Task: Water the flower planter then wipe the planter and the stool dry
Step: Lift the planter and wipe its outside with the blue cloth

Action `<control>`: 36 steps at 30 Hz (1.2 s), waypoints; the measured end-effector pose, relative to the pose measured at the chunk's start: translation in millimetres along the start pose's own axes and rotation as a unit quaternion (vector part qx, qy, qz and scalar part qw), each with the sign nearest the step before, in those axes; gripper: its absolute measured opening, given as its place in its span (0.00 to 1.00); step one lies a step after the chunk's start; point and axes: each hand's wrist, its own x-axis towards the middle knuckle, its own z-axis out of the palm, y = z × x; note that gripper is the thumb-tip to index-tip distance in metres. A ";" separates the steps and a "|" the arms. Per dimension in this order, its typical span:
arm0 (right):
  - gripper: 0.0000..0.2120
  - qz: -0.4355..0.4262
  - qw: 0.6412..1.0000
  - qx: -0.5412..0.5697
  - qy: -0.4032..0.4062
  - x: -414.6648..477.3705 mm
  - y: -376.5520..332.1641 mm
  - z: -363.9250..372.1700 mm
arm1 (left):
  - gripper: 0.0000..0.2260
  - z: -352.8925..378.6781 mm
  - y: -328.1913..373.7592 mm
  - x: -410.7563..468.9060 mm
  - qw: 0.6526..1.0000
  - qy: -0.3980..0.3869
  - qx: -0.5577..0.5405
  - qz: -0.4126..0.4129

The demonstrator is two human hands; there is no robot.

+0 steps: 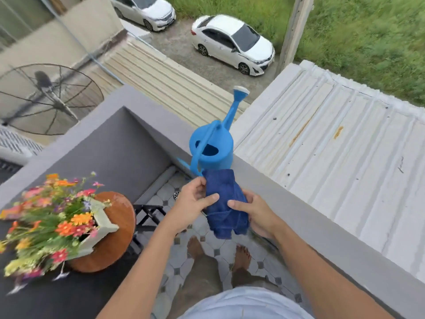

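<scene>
A dark blue cloth (224, 203) hangs folded between both hands at the middle of the view. My left hand (192, 199) pinches its left edge; my right hand (254, 215) grips its right side. Just behind the cloth, a light blue watering can (212, 149) stands upright on the grey balcony ledge (287, 208), spout pointing away. At the lower left, a white planter (101, 223) full of orange, pink and yellow flowers (48, 224) sits on a round brown wooden stool (115, 229), apart from both hands.
The grey ledge runs diagonally to my right, with a corrugated metal roof (333, 153) beyond it. The balcony floor is tiled (213, 247); my bare feet stand on it. A black folding frame (147, 215) stands beside the stool. Cars are parked far below.
</scene>
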 end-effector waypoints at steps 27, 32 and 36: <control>0.18 0.115 0.973 -0.164 0.111 161.2 116.3 258.0 | 0.08 -250.5 -157.6 -114.3 0.756 0.489 -0.330 -0.285; 0.17 0.088 0.978 -0.147 0.120 172.1 122.1 270.6 | 0.19 -255.4 -166.1 -104.9 0.742 0.483 -0.341 -0.316; 0.14 0.047 0.975 -0.188 0.107 175.2 121.4 279.1 | 0.22 -259.6 -162.3 -105.3 0.722 0.517 -0.358 -0.290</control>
